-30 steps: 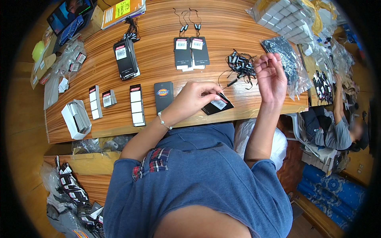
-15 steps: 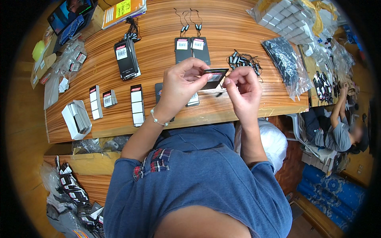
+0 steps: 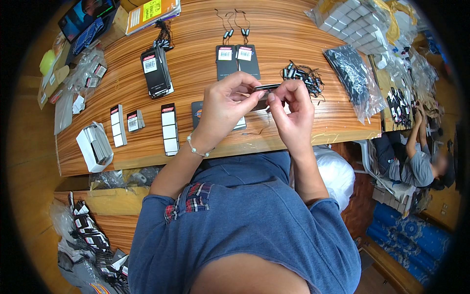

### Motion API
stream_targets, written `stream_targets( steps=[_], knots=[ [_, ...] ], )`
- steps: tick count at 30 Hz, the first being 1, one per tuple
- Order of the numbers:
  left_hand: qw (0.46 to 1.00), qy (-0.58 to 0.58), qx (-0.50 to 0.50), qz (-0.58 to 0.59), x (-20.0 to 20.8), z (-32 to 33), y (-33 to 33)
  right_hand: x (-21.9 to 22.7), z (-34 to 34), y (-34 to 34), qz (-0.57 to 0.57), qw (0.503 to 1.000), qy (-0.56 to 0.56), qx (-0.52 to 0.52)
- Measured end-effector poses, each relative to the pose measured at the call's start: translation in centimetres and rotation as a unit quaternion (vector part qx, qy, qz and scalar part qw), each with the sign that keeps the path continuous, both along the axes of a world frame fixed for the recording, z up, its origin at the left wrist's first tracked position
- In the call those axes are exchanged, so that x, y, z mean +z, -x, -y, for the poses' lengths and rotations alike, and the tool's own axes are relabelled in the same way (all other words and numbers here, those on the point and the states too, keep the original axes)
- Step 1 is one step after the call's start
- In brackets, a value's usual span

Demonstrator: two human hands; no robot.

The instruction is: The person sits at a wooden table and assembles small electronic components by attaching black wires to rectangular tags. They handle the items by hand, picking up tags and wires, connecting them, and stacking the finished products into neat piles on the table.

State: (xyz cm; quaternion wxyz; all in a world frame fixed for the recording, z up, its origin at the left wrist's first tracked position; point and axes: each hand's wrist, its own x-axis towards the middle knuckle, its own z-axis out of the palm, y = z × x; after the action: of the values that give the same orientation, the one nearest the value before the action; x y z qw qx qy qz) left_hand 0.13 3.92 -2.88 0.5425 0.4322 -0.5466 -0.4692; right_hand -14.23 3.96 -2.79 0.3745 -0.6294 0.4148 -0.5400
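Observation:
My left hand (image 3: pixel 223 105) is closed on a thin black hang tag (image 3: pixel 267 87), tilted so that mostly its edge shows. At the tag's right end, my right hand (image 3: pixel 295 110) pinches with thumb and index finger. A thin dark cord (image 3: pixel 255 133) hangs below the hands over the table's near edge; its upper part is hidden by the fingers. Under my hands lie a dark card (image 3: pixel 197 109) and a partly covered pile of white-labelled tags (image 3: pixel 241 123). Beyond them, two strung black tags (image 3: pixel 224 69) lie side by side. A heap of black cords (image 3: pixel 299 78) rests to the right.
Leftward on the wooden table (image 3: pixel 196 29) are a stack of tags (image 3: pixel 157 81), label strips (image 3: pixel 170 131) and a white box of cards (image 3: pixel 100 164). A plastic bag of black items (image 3: pixel 350 78) and small white boxes (image 3: pixel 347 24) stand right. Another person (image 3: pixel 416 164) works far right.
The tag has tipped from showing its labelled face to nearly edge-on. My right hand has moved left onto its end, and a cord now hangs below.

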Motion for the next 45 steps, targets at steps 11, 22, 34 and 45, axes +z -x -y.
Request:
stream_targets(
  steps=[11,22,34,45],
  knots=[
    [0.988,0.073,-0.008,0.135,1.3,-0.5,-0.3,-0.1,-0.1,0.0,0.189,0.973,-0.117,0.065],
    [0.973,0.138,0.014,0.183,0.7,-0.4,-0.2,-1.1,0.0,0.0,-0.085,0.991,0.094,-0.034],
    [0.826,0.396,0.115,0.385,1.0,0.7,-1.1,0.1,0.8,0.7,0.257,0.927,-0.231,0.147],
    [0.793,0.444,0.054,0.413,0.1,0.6,-0.8,-1.6,1.0,1.3,0.151,0.958,-0.218,0.105]
  ],
)
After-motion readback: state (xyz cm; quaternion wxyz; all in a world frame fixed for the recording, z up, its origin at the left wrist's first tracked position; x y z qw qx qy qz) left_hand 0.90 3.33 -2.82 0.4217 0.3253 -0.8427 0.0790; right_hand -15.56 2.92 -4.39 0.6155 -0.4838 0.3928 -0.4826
